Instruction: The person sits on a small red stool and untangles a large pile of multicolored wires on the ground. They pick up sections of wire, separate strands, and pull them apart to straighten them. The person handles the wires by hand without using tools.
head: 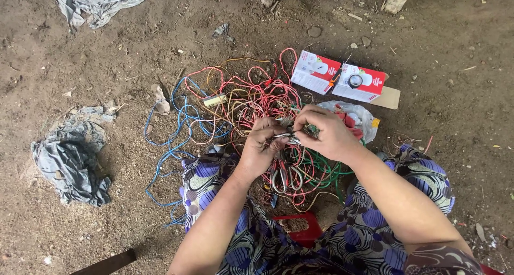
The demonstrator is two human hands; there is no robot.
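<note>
Thin wire ends [287,135] — bare, pinched.

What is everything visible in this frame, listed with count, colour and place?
tangle of thin insulated wires: one heap, red, blue, yellow and green, on the dirt ahead of the knees
small cardboard boxes: two, white and red, side by side beyond the wires
clear plastic bag: one, red contents, right of the heap
metal pliers: one pair, grey handles, below the hands
crumpled grey plastic sheets: two, one far left, one top left
red plastic stool: one, partly hidden between the legs
dirt floor: brown, all around
left hand: pinching thin wire ends
right hand: pinching the same wire ends
</note>
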